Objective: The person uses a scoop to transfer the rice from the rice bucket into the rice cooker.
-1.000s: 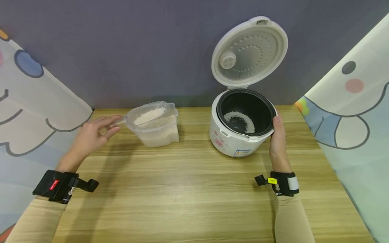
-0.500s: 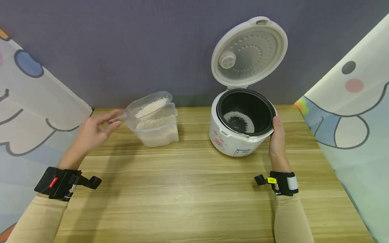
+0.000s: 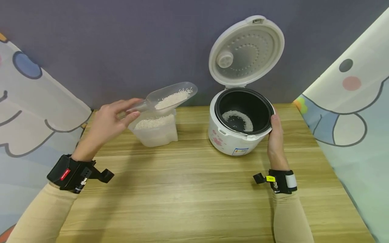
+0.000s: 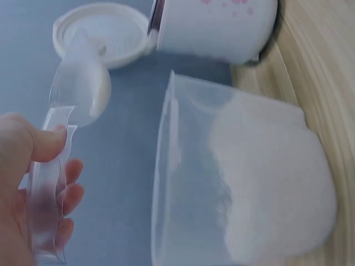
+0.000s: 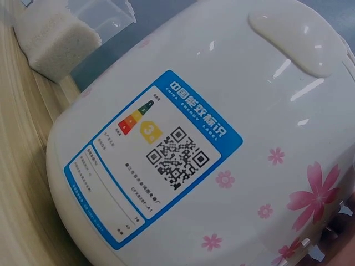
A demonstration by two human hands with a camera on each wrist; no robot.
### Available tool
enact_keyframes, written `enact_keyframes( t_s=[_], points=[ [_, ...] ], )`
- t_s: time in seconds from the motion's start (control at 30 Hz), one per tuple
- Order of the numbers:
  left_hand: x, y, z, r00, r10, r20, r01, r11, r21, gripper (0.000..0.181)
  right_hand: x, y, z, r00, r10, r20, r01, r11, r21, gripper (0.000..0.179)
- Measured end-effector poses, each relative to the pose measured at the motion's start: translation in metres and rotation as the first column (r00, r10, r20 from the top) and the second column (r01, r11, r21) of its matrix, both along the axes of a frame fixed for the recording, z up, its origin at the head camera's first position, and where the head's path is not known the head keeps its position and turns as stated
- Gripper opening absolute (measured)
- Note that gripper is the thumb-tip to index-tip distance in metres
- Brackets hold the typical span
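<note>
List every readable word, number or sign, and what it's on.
"中国能效标识": energy label on rice cooker.
"CHINA ENERGY LABEL": same label.
"3": its yellow arrow.
"CFXB20F-A1", probably: below its QR code.
Too small: remaining print, red wristband tag, yellow wristband tag.

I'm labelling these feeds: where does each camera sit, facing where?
Head: worn there, facing forward and down at the table; left hand, right hand, sleeves show.
Left wrist: worn there, facing the scoop and rice container; left fingers show.
Right wrist: worn there, facing the rice cooker and energy label; hand perhaps at edge.
Wrist views share rice cooker and container.
</note>
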State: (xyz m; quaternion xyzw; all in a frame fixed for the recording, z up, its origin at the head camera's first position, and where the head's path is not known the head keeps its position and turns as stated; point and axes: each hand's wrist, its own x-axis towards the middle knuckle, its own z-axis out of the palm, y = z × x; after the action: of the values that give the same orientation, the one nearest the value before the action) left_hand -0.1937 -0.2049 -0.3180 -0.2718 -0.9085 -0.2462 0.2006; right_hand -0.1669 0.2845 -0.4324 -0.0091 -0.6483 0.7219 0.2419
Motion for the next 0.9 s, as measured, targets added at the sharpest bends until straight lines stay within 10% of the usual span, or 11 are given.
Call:
enact_keyframes(
  t_s=[0.37, 0.9],
  points=[
    [-0.023, 0.056, 0.016, 0.997, 0.001, 0.076, 0.004, 0.998, -0.066, 0.04, 0.0, 0.003, -0.002, 1.0, 0.009, -0.016, -0.009, 1.0, -0.003, 0.052],
    [-0.029, 0.133, 0.037, 0.997, -0.017, -0.075, -0.002, 0.97, -0.243, 0.041, 0.0, 0.002, -0.002, 1.0, 0.007, 0.008, -0.007, 1.0, 0.023, 0.052]
  ],
)
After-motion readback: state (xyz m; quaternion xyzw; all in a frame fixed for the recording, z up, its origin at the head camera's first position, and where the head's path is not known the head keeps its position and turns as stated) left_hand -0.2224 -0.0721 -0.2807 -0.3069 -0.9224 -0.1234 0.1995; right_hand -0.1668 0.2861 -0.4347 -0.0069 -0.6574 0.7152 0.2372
